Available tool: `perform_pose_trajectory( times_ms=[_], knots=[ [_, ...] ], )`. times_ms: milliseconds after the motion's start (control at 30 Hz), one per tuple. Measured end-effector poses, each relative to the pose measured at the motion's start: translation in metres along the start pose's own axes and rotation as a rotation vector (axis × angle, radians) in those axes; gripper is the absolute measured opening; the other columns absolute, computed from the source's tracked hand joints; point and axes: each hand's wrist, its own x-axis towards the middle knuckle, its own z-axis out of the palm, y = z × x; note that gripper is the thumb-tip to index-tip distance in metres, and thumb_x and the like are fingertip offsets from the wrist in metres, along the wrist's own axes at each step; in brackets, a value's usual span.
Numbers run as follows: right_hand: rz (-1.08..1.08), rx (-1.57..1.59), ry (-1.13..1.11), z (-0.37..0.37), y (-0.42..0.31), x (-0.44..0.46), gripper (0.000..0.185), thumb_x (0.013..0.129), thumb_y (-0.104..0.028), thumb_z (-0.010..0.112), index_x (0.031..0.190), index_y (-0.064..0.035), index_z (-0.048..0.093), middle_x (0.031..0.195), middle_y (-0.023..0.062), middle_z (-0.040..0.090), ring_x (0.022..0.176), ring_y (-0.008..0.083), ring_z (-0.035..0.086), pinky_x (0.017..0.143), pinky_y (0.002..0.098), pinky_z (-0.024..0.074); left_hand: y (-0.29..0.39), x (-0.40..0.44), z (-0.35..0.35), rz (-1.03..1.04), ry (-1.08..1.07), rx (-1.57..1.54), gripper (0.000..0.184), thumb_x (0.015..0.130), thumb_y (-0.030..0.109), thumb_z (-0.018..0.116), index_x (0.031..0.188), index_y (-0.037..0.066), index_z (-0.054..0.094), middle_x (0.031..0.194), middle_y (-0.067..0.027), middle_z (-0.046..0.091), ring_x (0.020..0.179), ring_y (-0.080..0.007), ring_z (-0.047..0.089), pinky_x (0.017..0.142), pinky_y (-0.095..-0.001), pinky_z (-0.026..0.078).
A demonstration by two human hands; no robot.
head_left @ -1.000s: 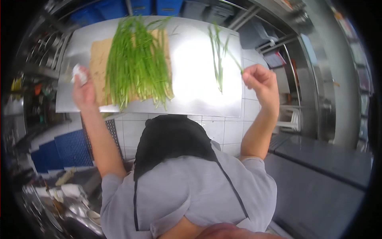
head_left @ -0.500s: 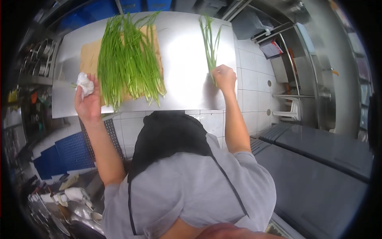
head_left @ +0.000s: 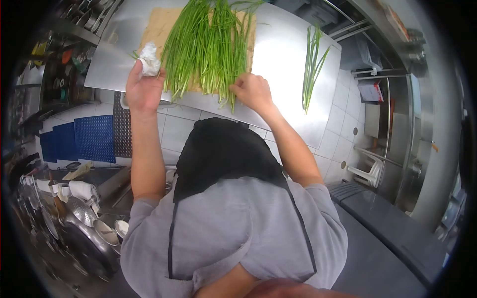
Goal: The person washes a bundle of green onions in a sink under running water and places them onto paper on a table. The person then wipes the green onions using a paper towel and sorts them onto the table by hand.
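Observation:
A thick spread of long green chives (head_left: 203,49) lies over a wooden cutting board (head_left: 155,24), white stem ends toward me. My left hand (head_left: 144,92), left of the pile, is closed loosely on a crumpled white paper towel or cloth (head_left: 148,59); a bit of green pokes out beside it. At the pile's lower right edge, my right hand (head_left: 252,92) has its fingers pinched together on the stem ends of chives. A small separate bunch of chives (head_left: 312,69) rests on the metal table to the right, apart from both hands.
The steel table (head_left: 278,54) ends just in front of my apron (head_left: 223,149). Grey lidded units (head_left: 377,238) stand to my right. Pans and strainers (head_left: 82,211) crowd the lower left, near blue perforated mats (head_left: 94,139). A white stool (head_left: 365,171) stands at right.
My right hand has let go of the small bunch on the right and moved left to the big pile's edge. My left hand still holds the white wad. The view has shifted.

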Motion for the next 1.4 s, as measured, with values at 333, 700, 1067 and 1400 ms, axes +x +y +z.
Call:
perform_pose_trajectory(
  times_ms=[333, 700, 1067, 1400],
  knots=[
    [0.105, 0.071, -0.025, -0.019, -0.022, 0.013, 0.015, 0.072, -0.02, 0.067, 0.074, -0.006, 0.07, 0.073, 0.0175, 0.069, 0.075, 0.0365, 0.068, 0.073, 0.0448, 0.0536, 0.005, -0.013, -0.01, -0.004, 0.052, 0.046, 0.03, 0.098, 0.019, 0.057, 0.125, 0.007, 0.056, 0.123, -0.0062, 0.062, 0.109, -0.0187, 0.059, 0.087, -0.038, 0.051],
    [0.212, 0.279, 0.025, -0.022, -0.022, 0.007, 0.018, 0.073, -0.019, 0.074, 0.08, -0.0028, 0.07, 0.076, 0.0127, 0.071, 0.072, 0.0266, 0.069, 0.07, 0.0374, 0.0535, -0.009, -0.006, 0.0, -0.05, 0.032, 0.084, 0.035, 0.099, 0.018, 0.056, 0.131, 0.006, 0.053, 0.122, -0.0058, 0.062, 0.107, -0.0179, 0.06, 0.086, -0.036, 0.052],
    [0.31, 0.597, -0.002, -0.052, -0.003, -0.001, 0.014, 0.078, -0.007, 0.075, 0.085, 0.0041, 0.07, 0.072, 0.0082, 0.068, 0.061, 0.0099, 0.06, 0.055, 0.0249, 0.0486, -0.024, -0.004, 0.005, -0.102, -0.031, 0.147, 0.035, 0.1, 0.013, 0.052, 0.134, 0.004, 0.05, 0.127, -0.009, 0.061, 0.108, -0.0197, 0.062, 0.092, -0.0379, 0.054],
    [-0.1, 0.469, 0.307, -0.066, -0.084, 0.005, 0.012, 0.08, -0.01, 0.073, 0.086, -0.0002, 0.068, 0.074, 0.0105, 0.07, 0.061, 0.0195, 0.066, 0.057, 0.032, 0.0518, -0.097, -0.019, 0.065, -0.305, -0.04, 0.18, 0.043, 0.102, 0.021, 0.051, 0.141, 0.003, 0.045, 0.132, -0.0121, 0.058, 0.118, -0.024, 0.059, 0.101, -0.0396, 0.05]
  ],
)
